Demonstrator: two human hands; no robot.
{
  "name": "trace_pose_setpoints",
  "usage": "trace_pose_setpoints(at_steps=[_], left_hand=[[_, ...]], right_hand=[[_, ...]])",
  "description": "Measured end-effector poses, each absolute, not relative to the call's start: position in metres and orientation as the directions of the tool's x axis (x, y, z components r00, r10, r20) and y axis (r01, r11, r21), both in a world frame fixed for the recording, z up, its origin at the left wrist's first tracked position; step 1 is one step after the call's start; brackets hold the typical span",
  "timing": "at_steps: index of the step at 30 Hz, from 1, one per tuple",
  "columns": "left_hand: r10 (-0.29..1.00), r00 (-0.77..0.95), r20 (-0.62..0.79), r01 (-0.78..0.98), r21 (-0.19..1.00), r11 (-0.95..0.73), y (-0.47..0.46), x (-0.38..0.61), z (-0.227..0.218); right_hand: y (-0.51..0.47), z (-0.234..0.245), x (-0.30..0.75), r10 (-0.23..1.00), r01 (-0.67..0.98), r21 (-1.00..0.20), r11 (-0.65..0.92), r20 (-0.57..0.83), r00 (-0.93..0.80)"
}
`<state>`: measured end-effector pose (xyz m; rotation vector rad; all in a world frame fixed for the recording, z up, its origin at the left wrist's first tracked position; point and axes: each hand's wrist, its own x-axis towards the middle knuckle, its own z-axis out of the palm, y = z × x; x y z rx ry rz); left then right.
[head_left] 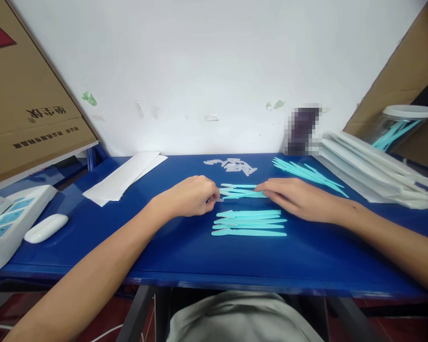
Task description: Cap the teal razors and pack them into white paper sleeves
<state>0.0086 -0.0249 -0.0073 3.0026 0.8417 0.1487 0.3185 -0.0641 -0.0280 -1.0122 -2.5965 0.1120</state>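
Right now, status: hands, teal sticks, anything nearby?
Left hand by left ends of teal sticks. Right hand on right ends. Second row lies close, nearer body.

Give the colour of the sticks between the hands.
The sticks are light turquoise, seen in the head view.

Bright, even light on white wall [199, 61]; edges stretched; dark patch [302, 130] pixelated.

Open tabletop [178, 251] along the front, turquoise razors [249, 232] midway, wall [214, 57] behind, bags [360, 166] right
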Motion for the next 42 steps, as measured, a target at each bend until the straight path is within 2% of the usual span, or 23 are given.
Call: trace_pose_setpoints(at_steps=[6,16,23,26,30,33,35,37,42], left_hand=[[0.537,0.842,0.052,0.531,0.091,-0.842,-0.024,0.010,-0.005],[0.583,0.810,0.056,0.577,0.091,-0.811,-0.021,0.008,-0.005],[0.499,0.850,0.171,0.466,0.198,-0.862,-0.022,0.021,-0.020],[0.489,0.847,0.209,0.459,0.177,-0.871,-0.021,0.027,-0.027],[0.491,0.823,0.286,0.482,0.108,-0.870,-0.017,0.025,-0.032],[0.523,0.777,0.350,0.524,0.101,-0.846,-0.015,0.021,-0.033],[0.551,0.752,0.361,0.553,0.109,-0.826,-0.013,0.019,-0.034],[0.584,0.728,0.358,0.582,0.125,-0.803,-0.011,0.018,-0.034],[0.677,0.661,0.322,0.669,0.156,-0.727,0.005,0.011,-0.036]], right_hand=[[-0.065,-0.025,0.318,0.682,0.658,-0.184,0.731,0.238,-0.691],[-0.067,-0.025,0.319,0.687,0.661,-0.187,0.727,0.212,-0.696],[-0.069,-0.029,0.310,0.678,0.627,-0.260,0.734,0.236,-0.696],[-0.069,-0.031,0.307,0.690,0.636,-0.270,0.723,0.247,-0.680],[-0.067,-0.031,0.308,0.699,0.674,-0.190,0.713,0.266,-0.664],[-0.066,-0.030,0.309,0.695,0.702,-0.096,0.706,0.285,-0.660],[-0.067,-0.028,0.310,0.691,0.708,-0.073,0.702,0.308,-0.654],[-0.068,-0.026,0.311,0.684,0.691,-0.103,0.716,0.304,-0.663],[-0.075,-0.019,0.310,0.678,0.636,-0.244,0.732,0.171,-0.715]])
